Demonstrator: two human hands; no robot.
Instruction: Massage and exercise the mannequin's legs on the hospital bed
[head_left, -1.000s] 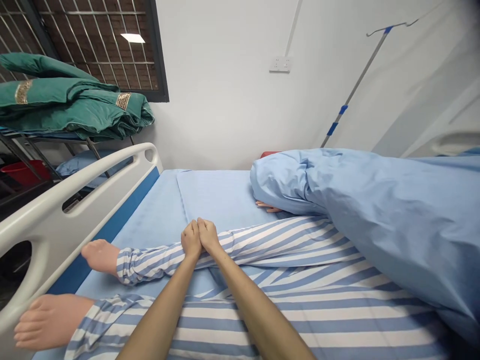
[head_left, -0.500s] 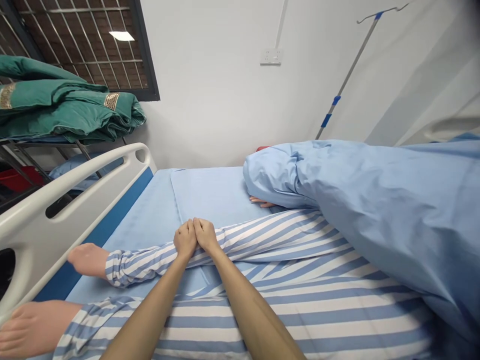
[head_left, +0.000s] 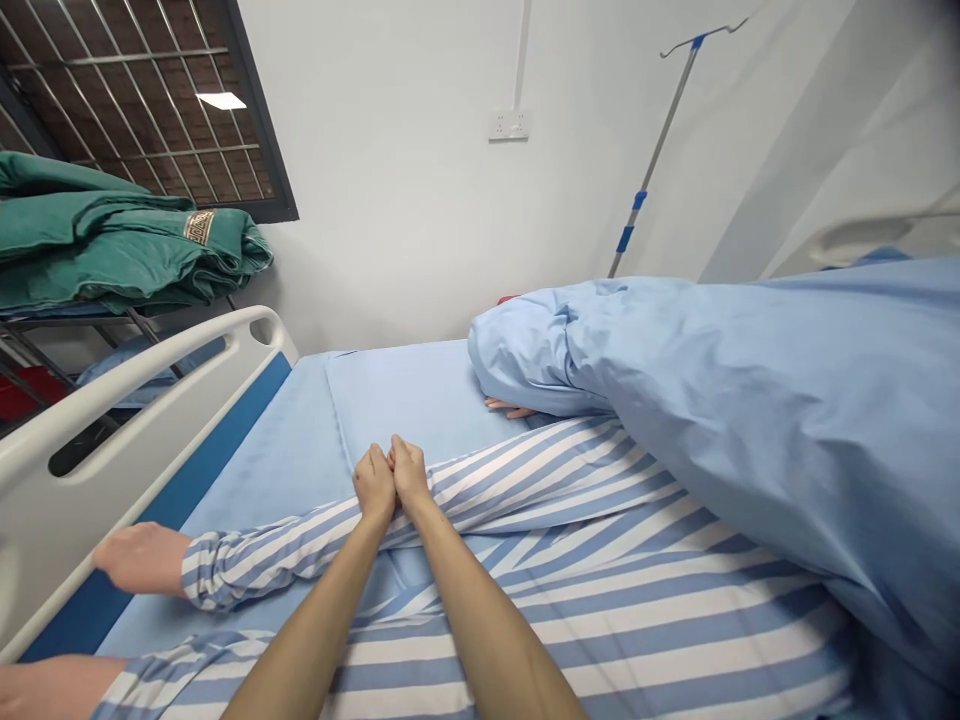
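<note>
Both of my hands are closed and side by side over the far striped trouser leg (head_left: 495, 475) of a lying figure, around the shin. My left hand (head_left: 374, 482) is a fist with its knuckles up, at the leg's upper edge. Against it on the right is my right hand (head_left: 409, 474), also curled shut, its thumb side near the left hand. Whatever lies inside the fingers, if anything, is hidden. The figure's far foot (head_left: 142, 557) is bare, as is the near foot (head_left: 60, 687), partly cut off by the frame. My forearms cross above the near trouser leg (head_left: 600, 610).
A blue quilt (head_left: 712, 390) covers the figure's upper part; fingertips (head_left: 510, 408) show under its edge. The white bed end board (head_left: 187, 350) stands at left. Beyond are an IV pole (head_left: 656, 165), a wall socket (head_left: 509, 125) and green folded bedding (head_left: 127, 250) on a rack.
My view has shifted, so the bed and wall sit further left in the picture. Both hands stay closed, now slightly further along the shin towards the knee.
</note>
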